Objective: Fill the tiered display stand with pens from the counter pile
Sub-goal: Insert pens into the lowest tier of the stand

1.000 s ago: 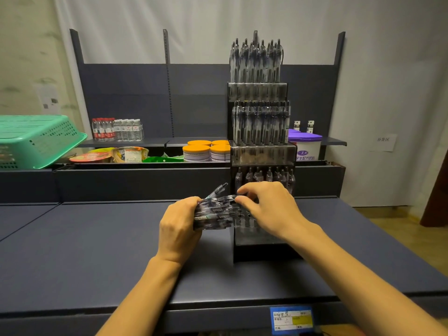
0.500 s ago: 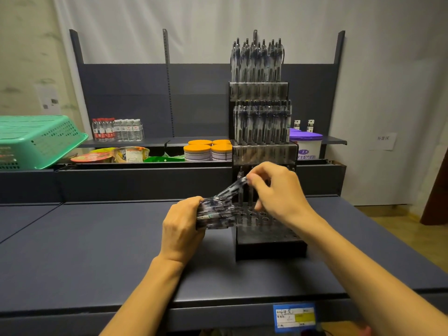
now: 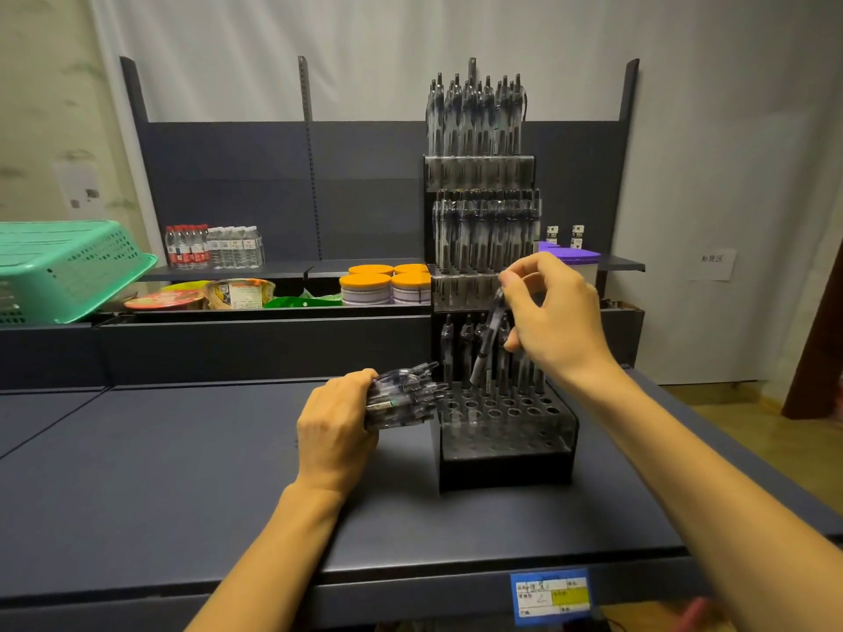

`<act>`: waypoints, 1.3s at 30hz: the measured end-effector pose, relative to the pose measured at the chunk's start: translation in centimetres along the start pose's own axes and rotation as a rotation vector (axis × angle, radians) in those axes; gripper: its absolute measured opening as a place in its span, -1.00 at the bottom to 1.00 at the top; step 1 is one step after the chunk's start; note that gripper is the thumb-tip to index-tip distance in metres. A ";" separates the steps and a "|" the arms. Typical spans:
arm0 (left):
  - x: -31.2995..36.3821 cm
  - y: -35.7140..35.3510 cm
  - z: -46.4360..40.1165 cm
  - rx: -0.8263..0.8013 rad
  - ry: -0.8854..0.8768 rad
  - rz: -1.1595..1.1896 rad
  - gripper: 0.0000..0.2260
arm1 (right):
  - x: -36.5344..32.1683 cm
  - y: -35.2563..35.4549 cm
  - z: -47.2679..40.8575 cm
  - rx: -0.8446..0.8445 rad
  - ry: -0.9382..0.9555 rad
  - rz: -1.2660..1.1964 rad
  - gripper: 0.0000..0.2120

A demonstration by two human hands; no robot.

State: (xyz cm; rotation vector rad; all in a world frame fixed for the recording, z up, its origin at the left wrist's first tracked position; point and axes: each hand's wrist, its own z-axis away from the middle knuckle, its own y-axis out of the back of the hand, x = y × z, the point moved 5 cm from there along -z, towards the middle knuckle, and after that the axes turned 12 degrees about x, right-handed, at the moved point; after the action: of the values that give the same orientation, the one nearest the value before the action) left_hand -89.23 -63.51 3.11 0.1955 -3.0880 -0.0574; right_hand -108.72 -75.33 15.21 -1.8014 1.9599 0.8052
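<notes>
A black tiered display stand [image 3: 504,453] stands on the dark counter. Its top two tiers are packed with clear pens. The lowest tier has one back row of pens and several bare holes in front. My left hand [image 3: 335,426] grips a bundle of clear pens [image 3: 401,394] lying sideways, just left of the stand. My right hand [image 3: 554,312] pinches a single pen [image 3: 486,344] by its top. That pen is tilted, its tip just above a hole in the lowest tier's back rows.
A green plastic basket [image 3: 68,266] sits at the far left. Behind the counter a shelf holds water bottles [image 3: 214,246], orange-lidded jars [image 3: 387,285], instant noodle bowls [image 3: 200,294] and a purple-lidded tub [image 3: 570,260]. A blue price tag [image 3: 552,595] hangs on the counter's front edge.
My right hand pulled one pen out of the bundle, lifted it up and to the right, and now holds it tip-down over the lowest tier. My left hand stayed put.
</notes>
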 end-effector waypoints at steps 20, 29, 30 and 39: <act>0.3 0.3 -0.2 -0.010 -0.018 0.040 -0.75 | -0.8 -1.8 0.8 -0.156 0.151 0.450 -0.78; 0.5 0.4 -0.3 0.003 -0.025 0.047 -0.75 | -0.9 -1.7 1.6 -0.267 0.214 0.573 -0.65; 0.5 0.4 -0.3 0.003 -0.023 0.046 -0.75 | -0.9 -1.6 1.7 -0.254 0.212 0.562 -0.65; 0.6 0.5 -0.1 -0.010 -0.044 0.068 -0.74 | -0.5 -3.3 4.2 -0.418 0.122 0.357 -0.81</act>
State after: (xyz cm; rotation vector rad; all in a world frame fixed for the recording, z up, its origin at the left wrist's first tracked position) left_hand -89.87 -63.04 3.28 0.0901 -3.1348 -0.0751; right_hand -105.88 -72.39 11.67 -1.7671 2.3726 1.3311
